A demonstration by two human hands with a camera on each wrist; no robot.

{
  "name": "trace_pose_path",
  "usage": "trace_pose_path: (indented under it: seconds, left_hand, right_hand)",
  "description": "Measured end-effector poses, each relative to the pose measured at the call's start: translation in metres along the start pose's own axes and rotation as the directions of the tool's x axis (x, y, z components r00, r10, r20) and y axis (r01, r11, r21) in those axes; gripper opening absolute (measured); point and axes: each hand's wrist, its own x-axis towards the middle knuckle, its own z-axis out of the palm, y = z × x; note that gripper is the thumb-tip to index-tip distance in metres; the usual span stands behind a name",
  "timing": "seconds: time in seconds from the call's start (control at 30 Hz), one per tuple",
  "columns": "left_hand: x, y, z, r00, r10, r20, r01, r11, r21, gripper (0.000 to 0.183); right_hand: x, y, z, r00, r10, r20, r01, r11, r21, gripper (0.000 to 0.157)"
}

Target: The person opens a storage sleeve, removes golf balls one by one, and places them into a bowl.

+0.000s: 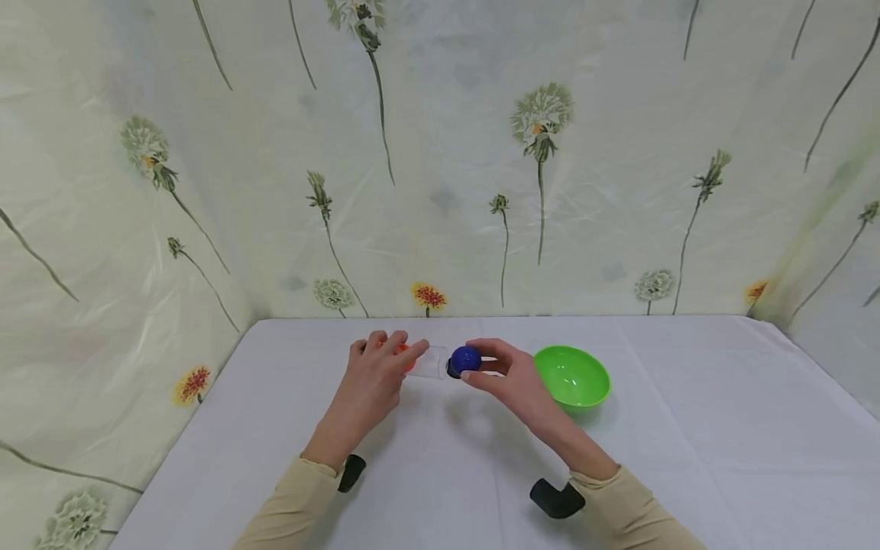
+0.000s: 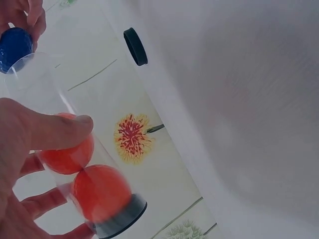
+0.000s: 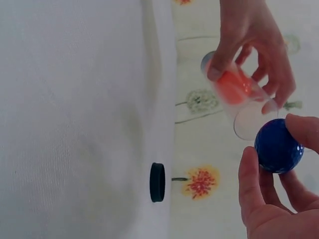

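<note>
My left hand (image 1: 374, 378) grips a clear plastic tube (image 1: 431, 362), tilted, with its uncovered mouth toward the right hand. Inside it, in the left wrist view, two orange balls (image 2: 102, 191) sit one behind the other against the dark grey end cap (image 2: 122, 216). A dimpled blue golf ball (image 3: 279, 146) is pinched between the thumb and fingertips of my right hand (image 1: 512, 378), right at the tube's mouth. On the table lies a round black lid (image 3: 157, 182), partly hidden behind the blue ball in the head view.
A bright green bowl (image 1: 574, 374) stands just right of the right hand. White cloth (image 1: 440, 473) covers the table. Flower-printed curtains (image 1: 440, 153) rise behind its back edge and at both sides. Black mounts (image 1: 558, 500) show under the wrists.
</note>
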Motion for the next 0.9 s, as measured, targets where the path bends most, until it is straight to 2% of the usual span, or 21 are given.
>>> trace_pose_path:
  seconds: [0.37,0.67,0.9]
  left_hand:
    - [0.0,0.001,0.001,1.0,0.006,-0.011,-0.006,1.0,-0.011,0.061]
    - [0.001,0.0,0.0,0.999,0.025,-0.035,-0.026,1.0,-0.012,0.059]
    - [0.002,0.0,-0.001,0.999,0.023,-0.027,-0.023,1.0,-0.017,0.058]
  right_hand:
    - [-0.002,-0.001,-0.025,1.0,-0.017,-0.003,0.016,0.998,-0.058,0.052]
    - [-0.005,-0.003,-0.049,0.997,-0.068,-0.042,0.065,0.996,-0.067,0.044]
    - [-0.011,-0.003,-0.068,0.998,-0.04,-0.046,0.032,0.986,-0.161,0.047]
